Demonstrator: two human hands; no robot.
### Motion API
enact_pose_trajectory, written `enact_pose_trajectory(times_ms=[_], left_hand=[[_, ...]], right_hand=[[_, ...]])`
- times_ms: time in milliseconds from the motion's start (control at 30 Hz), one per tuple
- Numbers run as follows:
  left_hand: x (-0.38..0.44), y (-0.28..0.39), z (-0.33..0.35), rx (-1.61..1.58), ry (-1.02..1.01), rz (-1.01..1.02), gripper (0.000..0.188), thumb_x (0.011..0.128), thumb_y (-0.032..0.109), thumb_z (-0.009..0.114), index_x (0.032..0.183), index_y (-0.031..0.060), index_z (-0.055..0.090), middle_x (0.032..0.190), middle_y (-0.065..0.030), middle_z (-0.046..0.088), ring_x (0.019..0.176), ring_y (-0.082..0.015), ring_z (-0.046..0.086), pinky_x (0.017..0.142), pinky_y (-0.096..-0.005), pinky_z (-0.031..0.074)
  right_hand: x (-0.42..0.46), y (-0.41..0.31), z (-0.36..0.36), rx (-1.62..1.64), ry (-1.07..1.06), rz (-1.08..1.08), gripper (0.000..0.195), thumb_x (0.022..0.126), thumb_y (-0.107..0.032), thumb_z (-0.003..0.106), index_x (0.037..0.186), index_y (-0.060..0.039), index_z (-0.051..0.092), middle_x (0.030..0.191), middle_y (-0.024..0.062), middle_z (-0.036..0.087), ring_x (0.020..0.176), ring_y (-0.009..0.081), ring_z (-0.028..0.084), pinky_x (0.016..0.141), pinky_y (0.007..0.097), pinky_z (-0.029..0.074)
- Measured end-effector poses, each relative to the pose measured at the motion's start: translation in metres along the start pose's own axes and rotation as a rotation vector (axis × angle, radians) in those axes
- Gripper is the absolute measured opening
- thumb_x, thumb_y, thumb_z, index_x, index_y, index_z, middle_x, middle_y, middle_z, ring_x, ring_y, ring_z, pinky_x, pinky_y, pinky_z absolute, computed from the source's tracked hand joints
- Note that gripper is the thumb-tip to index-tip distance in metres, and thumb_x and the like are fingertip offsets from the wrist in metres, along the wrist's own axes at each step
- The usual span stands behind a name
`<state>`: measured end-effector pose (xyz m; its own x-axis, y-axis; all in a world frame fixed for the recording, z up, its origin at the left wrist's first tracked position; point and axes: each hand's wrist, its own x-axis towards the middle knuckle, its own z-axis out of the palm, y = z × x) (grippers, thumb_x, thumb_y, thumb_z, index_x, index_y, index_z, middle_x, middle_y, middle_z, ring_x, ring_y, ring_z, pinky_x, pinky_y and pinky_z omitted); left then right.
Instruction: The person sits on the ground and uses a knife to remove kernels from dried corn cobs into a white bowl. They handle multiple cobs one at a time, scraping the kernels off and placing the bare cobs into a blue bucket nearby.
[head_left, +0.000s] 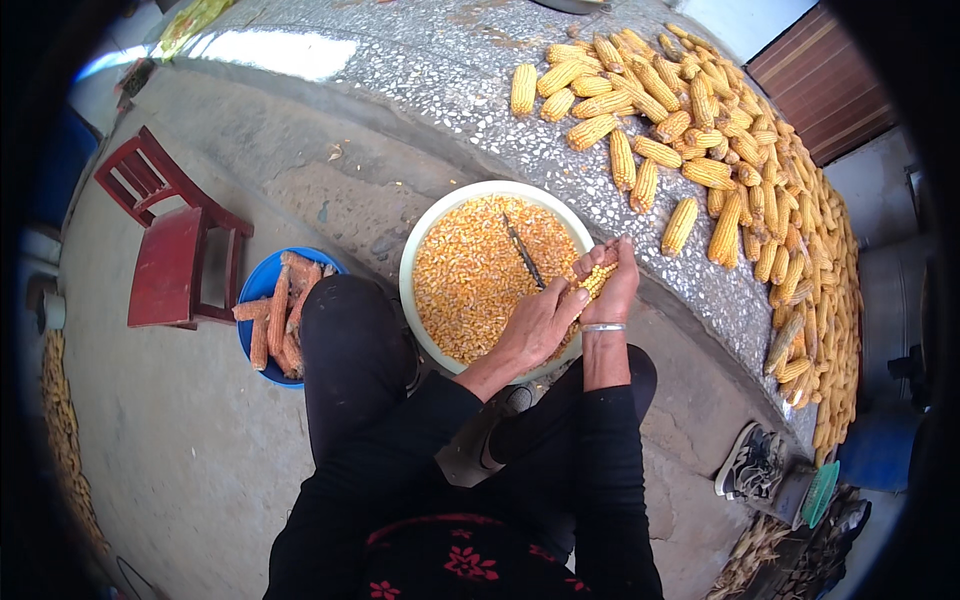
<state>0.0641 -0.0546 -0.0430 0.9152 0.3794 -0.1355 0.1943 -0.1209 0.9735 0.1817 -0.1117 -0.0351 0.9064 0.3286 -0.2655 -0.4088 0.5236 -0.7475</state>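
Note:
A partly shelled ear of dried corn (598, 280) is held over the right rim of a pale round basin (409, 289). My right hand (619, 285), with a silver bangle at the wrist, wraps around the ear. My left hand (534, 321) grips it from the other side, thumb along the rows of kernels. Bare reddish cob shows at the ear's upper end; the fingers hide much of the rest. Loose yellow corn kernels (472, 262) fill the basin between my knees. On them lies a dark, slender pointed tool (523, 251), its near end close to my left hand.
A blue bucket (253, 279) of bare corncobs (277, 315) stands beside my left knee. Beyond it is a red wooden chair (166, 262). Unshelled corn ears (705, 142) are heaped on the raised speckled ledge (480, 105). Sneakers (750, 461) sit at lower right.

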Motion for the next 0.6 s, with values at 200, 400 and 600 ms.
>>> enact_pose_trajectory(times_ms=[200,400,600], left_hand=[[0.007,-0.022,0.007,0.003,0.075,0.257,0.025,0.094,0.022,0.051,0.099,-0.0022,0.05,0.082,-0.023,0.055,0.071,-0.0369,0.056,0.062,-0.043,0.045],[0.008,-0.037,0.014,0.004,0.098,0.289,0.024,0.096,0.024,0.048,0.097,0.0001,0.05,0.08,-0.0176,0.056,0.064,-0.0291,0.056,0.056,-0.0383,0.045],[0.011,-0.034,0.011,-0.52,0.054,-0.271,0.055,0.1,0.05,0.031,0.09,0.0019,0.055,0.061,-0.0046,0.054,0.045,-0.0129,0.051,0.041,-0.0276,0.04]], right_hand=[[-0.003,0.001,0.003,-0.033,-0.006,-0.033,0.027,0.099,-0.031,0.046,0.084,-0.0094,0.044,0.06,0.0032,0.044,0.05,0.0154,0.042,0.048,0.0307,0.038],[-0.009,-0.001,0.007,-0.072,-0.014,-0.08,0.028,0.099,-0.031,0.046,0.08,-0.0102,0.043,0.059,0.003,0.042,0.049,0.0147,0.04,0.047,0.0301,0.036],[-0.015,-0.003,0.015,-0.068,-0.059,-0.071,0.029,0.099,-0.03,0.045,0.078,-0.0109,0.041,0.057,0.0028,0.041,0.047,0.0142,0.039,0.045,0.0299,0.035]])
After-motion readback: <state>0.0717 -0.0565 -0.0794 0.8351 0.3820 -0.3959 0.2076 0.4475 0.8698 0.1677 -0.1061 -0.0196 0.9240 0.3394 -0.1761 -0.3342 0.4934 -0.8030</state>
